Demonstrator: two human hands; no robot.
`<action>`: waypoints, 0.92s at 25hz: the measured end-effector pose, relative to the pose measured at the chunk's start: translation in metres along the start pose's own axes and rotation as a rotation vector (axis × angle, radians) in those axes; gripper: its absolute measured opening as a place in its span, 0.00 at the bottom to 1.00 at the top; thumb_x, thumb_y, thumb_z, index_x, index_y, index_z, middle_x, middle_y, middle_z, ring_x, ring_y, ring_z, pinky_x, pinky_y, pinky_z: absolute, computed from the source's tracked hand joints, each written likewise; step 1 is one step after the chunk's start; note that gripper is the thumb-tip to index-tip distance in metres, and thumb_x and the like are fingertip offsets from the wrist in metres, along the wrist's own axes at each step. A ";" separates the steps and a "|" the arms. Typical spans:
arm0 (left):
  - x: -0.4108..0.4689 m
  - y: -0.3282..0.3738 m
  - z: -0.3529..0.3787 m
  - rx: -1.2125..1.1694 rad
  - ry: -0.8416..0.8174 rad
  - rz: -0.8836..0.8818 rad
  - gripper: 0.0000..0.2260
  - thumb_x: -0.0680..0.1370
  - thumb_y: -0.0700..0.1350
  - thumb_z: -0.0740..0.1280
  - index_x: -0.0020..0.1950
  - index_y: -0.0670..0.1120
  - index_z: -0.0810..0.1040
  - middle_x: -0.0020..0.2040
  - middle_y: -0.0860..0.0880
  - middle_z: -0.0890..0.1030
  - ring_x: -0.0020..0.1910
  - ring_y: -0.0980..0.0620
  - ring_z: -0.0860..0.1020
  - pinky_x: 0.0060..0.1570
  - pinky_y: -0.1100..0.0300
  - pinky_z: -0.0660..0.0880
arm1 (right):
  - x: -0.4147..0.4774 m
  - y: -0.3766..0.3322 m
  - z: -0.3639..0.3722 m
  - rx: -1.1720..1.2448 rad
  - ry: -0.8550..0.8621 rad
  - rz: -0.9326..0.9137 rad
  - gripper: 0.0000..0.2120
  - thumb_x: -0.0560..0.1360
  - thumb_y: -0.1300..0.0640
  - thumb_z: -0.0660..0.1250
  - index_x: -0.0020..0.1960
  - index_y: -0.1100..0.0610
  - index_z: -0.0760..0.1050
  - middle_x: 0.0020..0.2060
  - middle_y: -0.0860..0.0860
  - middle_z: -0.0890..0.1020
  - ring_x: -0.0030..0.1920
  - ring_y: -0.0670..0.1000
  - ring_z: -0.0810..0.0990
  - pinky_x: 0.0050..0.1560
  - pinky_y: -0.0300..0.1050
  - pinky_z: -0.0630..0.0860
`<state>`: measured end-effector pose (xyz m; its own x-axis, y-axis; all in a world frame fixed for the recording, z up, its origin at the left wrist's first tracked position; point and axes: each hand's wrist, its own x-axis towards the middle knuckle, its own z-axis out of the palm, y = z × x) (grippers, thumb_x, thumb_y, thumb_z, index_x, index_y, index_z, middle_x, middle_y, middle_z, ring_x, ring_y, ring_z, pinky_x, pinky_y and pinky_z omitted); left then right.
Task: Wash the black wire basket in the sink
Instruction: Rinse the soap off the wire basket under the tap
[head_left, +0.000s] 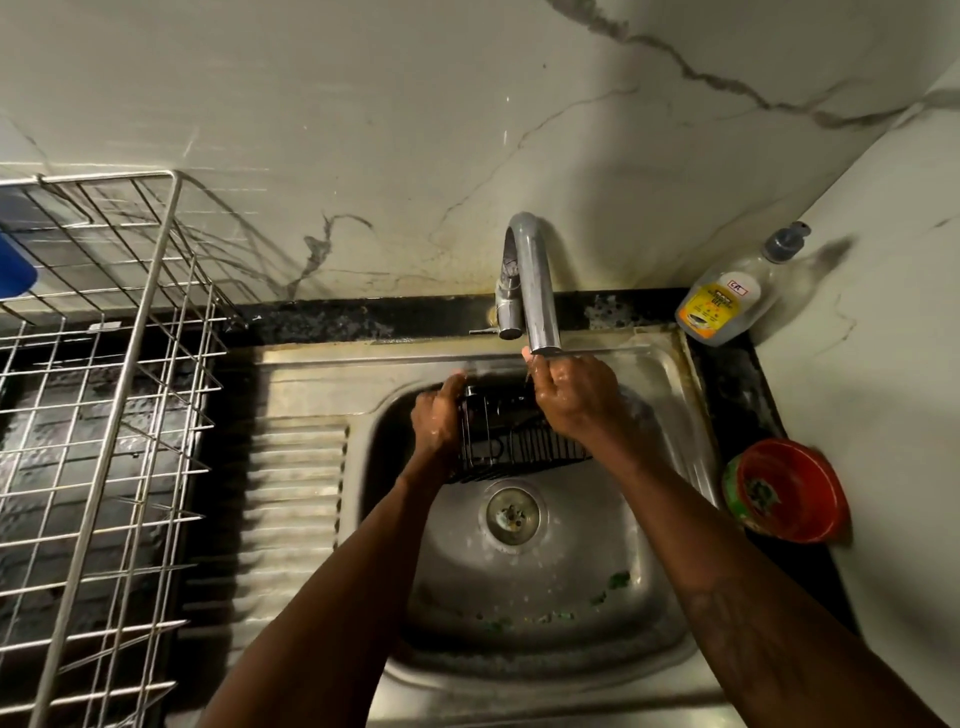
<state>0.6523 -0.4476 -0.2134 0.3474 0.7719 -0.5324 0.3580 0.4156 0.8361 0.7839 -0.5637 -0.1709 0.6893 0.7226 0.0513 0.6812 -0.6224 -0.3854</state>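
Left hand (439, 415) curled round left end of black wire basket (519, 452), holding it over sink (519, 582) bowl, just below tap (535, 291) spout. Right hand (569, 395) curled at basket's far edge; grip hidden, cannot tell. Risks: wet wire slips from grip, basket drops onto drain (513, 514); right thumb knocks spout

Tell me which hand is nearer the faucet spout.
Right. The right hand sits just below the mouth of the faucet spout, fingertips close to it; the left hand is lower and to the left, gripping the left end of the black wire basket.
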 end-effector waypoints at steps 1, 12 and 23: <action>-0.005 0.010 0.003 -0.076 -0.078 0.021 0.22 0.82 0.58 0.65 0.46 0.39 0.84 0.33 0.47 0.82 0.33 0.50 0.81 0.33 0.58 0.79 | 0.002 -0.006 -0.004 -0.054 0.006 0.017 0.27 0.84 0.44 0.54 0.35 0.57 0.78 0.29 0.54 0.81 0.30 0.54 0.79 0.34 0.48 0.78; -0.013 0.036 0.031 0.182 0.009 0.276 0.30 0.80 0.65 0.65 0.25 0.46 0.74 0.23 0.48 0.75 0.23 0.52 0.73 0.30 0.56 0.73 | -0.017 -0.027 -0.008 -0.034 0.038 -0.107 0.21 0.84 0.43 0.55 0.47 0.51 0.83 0.35 0.51 0.84 0.36 0.53 0.82 0.45 0.49 0.77; -0.021 0.056 0.031 1.026 0.034 0.724 0.25 0.86 0.57 0.54 0.41 0.44 0.81 0.36 0.45 0.80 0.34 0.47 0.73 0.40 0.55 0.67 | 0.002 -0.048 -0.031 0.001 -0.022 0.280 0.19 0.81 0.46 0.63 0.48 0.61 0.83 0.42 0.60 0.85 0.45 0.62 0.83 0.46 0.56 0.81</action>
<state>0.6918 -0.4554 -0.1589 0.7289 0.6843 0.0214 0.6081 -0.6614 0.4390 0.7606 -0.5417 -0.1237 0.8454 0.5285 -0.0774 0.4643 -0.7987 -0.3827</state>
